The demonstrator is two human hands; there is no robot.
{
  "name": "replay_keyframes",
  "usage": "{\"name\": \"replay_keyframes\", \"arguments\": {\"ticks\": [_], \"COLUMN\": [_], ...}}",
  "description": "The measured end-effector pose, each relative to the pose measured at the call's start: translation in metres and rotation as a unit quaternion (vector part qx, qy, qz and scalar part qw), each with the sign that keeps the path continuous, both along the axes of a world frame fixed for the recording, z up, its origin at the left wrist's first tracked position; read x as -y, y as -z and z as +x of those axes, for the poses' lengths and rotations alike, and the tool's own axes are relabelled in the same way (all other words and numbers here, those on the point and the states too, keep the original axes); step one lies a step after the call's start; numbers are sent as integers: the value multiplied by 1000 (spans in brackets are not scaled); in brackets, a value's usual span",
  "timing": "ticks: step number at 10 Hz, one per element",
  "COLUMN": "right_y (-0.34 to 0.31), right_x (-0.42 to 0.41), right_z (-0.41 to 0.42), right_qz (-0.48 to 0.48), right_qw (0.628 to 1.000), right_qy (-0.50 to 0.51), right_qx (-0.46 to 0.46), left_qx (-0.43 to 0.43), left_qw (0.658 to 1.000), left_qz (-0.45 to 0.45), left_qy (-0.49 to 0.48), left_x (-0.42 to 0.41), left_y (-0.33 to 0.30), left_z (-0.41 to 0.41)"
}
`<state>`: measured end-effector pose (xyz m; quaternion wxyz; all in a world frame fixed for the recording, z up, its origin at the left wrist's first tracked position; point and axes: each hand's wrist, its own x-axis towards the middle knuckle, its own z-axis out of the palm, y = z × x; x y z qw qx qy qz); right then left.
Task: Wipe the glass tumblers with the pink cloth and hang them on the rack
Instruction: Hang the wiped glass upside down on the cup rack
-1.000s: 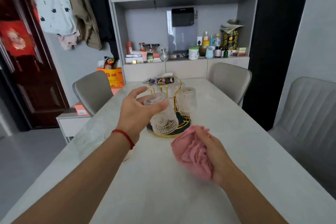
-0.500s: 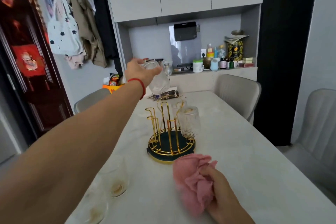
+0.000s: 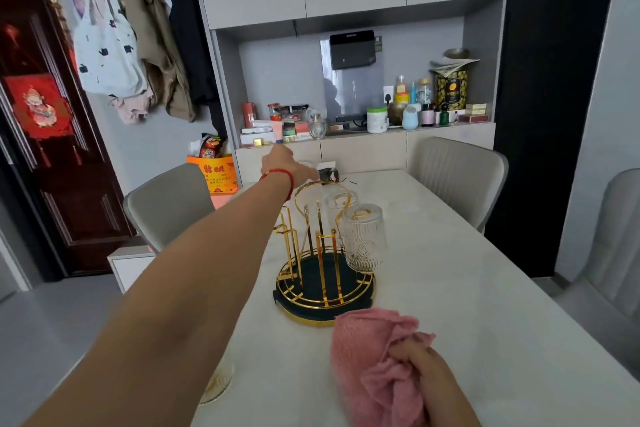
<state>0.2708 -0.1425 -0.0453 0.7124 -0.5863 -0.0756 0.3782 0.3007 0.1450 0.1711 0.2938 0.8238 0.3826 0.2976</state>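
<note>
The gold wire rack [image 3: 323, 302] on its dark round base stands mid-table. Two ribbed glass tumblers hang upside down on its right side, one in front [image 3: 364, 239] and one behind it [image 3: 341, 203]. My left hand [image 3: 282, 161] reaches over the rack's far side and grips another tumbler [image 3: 307, 165], which is mostly hidden behind the hand. My right hand [image 3: 427, 381] rests on the table near the front edge and holds the bunched pink cloth [image 3: 367, 357]. One more tumbler [image 3: 218, 383] stands upright on the table under my left forearm.
Grey chairs stand at the table's left [image 3: 169, 204], far right [image 3: 457, 177] and right [image 3: 616, 246]. Small dark items [image 3: 329, 175] lie at the table's far end. Behind it, a counter niche [image 3: 367, 121] holds bottles and jars.
My left hand lifted the tumbler from in front of the rack, carried it up and over, and now lowers it at the rack's far side. The right hand keeps the cloth still.
</note>
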Motion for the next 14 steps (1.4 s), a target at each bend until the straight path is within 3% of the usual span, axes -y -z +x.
{"name": "replay_keyframes", "arguments": {"ticks": [1,2,3,4,5,6,7,8,9,10,11,12,13,14], "right_y": [-13,-11,-26,-22,-19,-22,-27,-27,-23,-28,-31,-34,-34,-34], "right_x": [3,9,5,0,1,4,9,10,8,7,12,15,23,24], "right_z": [-9,-10,-14,-13,-16,-17,-19,-23,-31,-55,-83,-102,-109,-115], "right_qz": [128,187,196,186,186,203,293,324,290,262,258,134,24,-31], "right_qw": [990,976,970,972,971,964,921,900,919,940,944,990,993,987], "right_qy": [-25,19,42,32,23,29,27,-2,-16,-31,-48,-41,-4,-27], "right_qx": [-56,-112,-136,-139,-149,-168,-255,-290,-268,-218,-198,-26,119,156], "left_qx": [-68,-208,-259,-254,-200,-51,85,226,212,143,159,177,185,180], "left_qw": [997,963,940,946,952,980,995,966,963,976,894,915,927,920], "left_qz": [-36,-158,-204,-181,-214,-176,42,121,94,-106,-406,-355,-311,-325], "left_qy": [2,70,89,86,85,79,15,26,138,123,105,66,101,124], "left_x": [-12,-39,-48,-27,-30,-30,-13,55,130,183,210,204,197,191], "left_y": [3,0,3,2,7,4,-2,15,74,147,187,194,179,155], "left_z": [13,28,34,26,24,11,-14,-76,-140,-193,-227,-249,-270,-280]}}
